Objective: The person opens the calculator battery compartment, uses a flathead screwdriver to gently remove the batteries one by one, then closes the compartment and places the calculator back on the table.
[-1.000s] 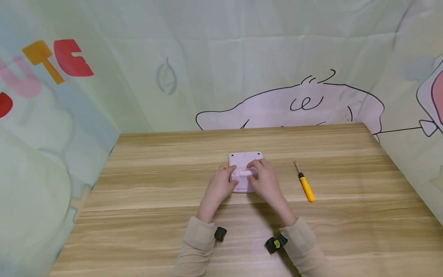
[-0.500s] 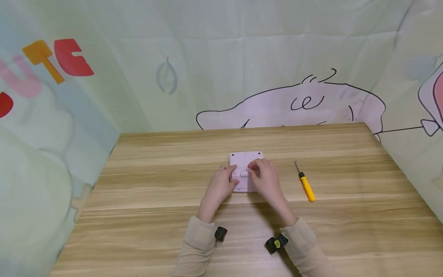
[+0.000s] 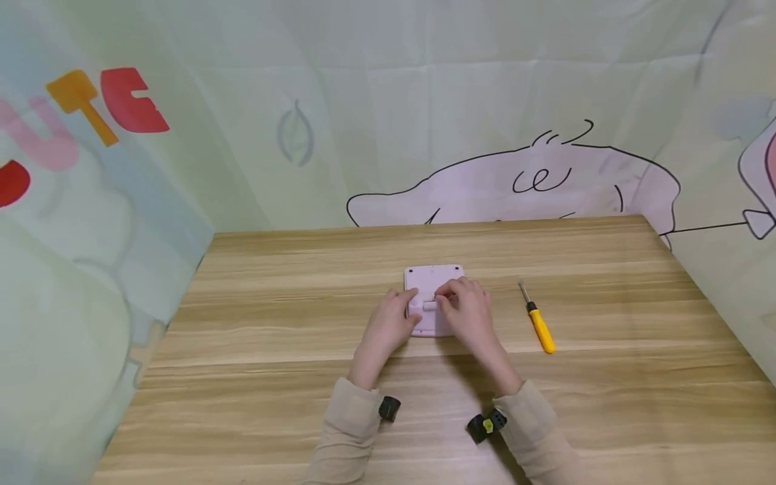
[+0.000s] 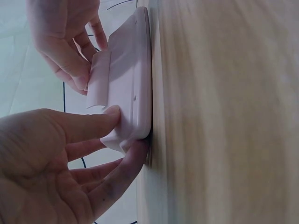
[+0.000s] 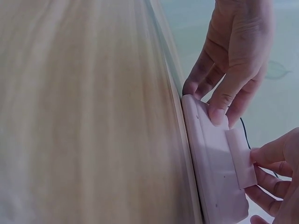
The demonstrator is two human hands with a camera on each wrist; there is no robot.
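A pale pink calculator-like device [image 3: 432, 279] lies on the table with its back up and dark holes at its far corners. My left hand [image 3: 388, 323] grips its left side, thumb on the back and fingers at the edge, as the left wrist view shows. A small pink cover [image 5: 240, 156] stands up from the middle of the back. Thumb and fingertips of my right hand [image 3: 469, 313] pinch the right end of this cover [image 4: 99, 79]. Right of the hands lies a screwdriver [image 3: 539, 327] with a yellow handle, its tip pointing away from me.
The wood-grain table [image 3: 261, 303] reaches back to a printed cloth [image 3: 388, 135] hanging behind it and at both sides. A black wrist device [image 3: 389, 408] sits at the left cuff, and another [image 3: 486, 426] at the right cuff.
The right thumb has moved up closer to the fingertips, narrowing the pinch on the cover. The left hand keeps its grip, and the device and screwdriver stay in place.
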